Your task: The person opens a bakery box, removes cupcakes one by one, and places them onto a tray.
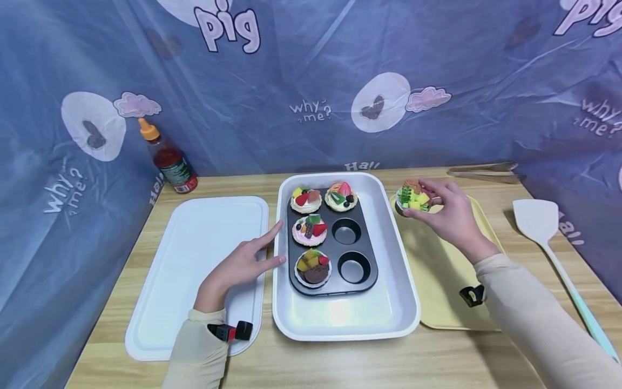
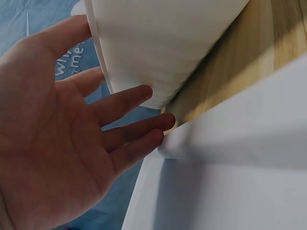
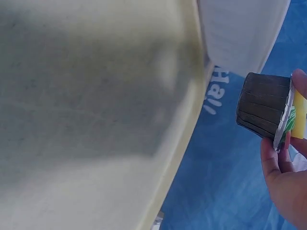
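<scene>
My right hand [image 1: 454,213] holds a fruit-topped cupcake [image 1: 413,198] by its rim, raised over the yellow tray [image 1: 481,319]. Its dark brown paper cup [image 3: 264,101] shows in the right wrist view. My left hand [image 1: 243,265] has its fingers spread, with fingertips right at the left rim of the deep white tray [image 1: 347,327]. Inside that tray lies a dark muffin pan [image 1: 335,286]. Fruit-topped cakes fill its left column, among them one with chocolate topping [image 1: 313,268], and another cake [image 1: 341,196] sits top right. Two right-hand wells [image 1: 353,267] hold nothing.
A flat white tray [image 1: 194,259] lies on the left under my forearm. At the back left stands a sauce bottle [image 1: 172,162]. Tongs [image 1: 483,170] lie at the back right, and a white spatula [image 1: 536,219] with a mint handle along the right. A blue curtain [image 1: 272,129] backs the table.
</scene>
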`<state>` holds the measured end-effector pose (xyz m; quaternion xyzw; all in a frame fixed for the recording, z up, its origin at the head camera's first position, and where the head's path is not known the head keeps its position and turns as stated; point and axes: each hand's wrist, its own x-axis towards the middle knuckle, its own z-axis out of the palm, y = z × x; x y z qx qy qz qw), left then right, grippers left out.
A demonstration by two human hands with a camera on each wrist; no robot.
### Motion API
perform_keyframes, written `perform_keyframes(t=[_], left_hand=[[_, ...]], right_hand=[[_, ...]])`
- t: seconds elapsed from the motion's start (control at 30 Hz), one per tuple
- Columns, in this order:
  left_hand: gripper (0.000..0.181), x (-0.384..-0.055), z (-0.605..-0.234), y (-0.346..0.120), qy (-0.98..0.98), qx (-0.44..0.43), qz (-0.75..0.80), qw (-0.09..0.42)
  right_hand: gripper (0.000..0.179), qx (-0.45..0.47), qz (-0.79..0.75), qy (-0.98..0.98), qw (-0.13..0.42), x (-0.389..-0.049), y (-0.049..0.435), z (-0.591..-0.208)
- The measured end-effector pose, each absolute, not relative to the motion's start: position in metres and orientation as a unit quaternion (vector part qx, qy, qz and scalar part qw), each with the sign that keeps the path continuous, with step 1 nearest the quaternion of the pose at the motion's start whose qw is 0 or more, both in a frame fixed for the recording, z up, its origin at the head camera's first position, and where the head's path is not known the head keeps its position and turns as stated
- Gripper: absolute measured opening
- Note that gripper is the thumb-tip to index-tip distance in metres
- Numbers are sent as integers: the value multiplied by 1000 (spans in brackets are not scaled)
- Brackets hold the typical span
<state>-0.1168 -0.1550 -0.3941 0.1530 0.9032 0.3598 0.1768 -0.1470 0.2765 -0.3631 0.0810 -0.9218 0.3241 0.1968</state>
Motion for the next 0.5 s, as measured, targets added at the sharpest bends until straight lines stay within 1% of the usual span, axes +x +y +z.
perform_keyframes(t=[0.13, 0.5], left_hand=[[79, -118, -396, -156, 903, 153, 360, 178], [80, -120, -401, -159, 902, 158, 366, 167]], right_hand=[[76, 75, 316, -927, 188, -150, 279, -369], [78, 46, 297, -943, 142, -158, 283, -378]])
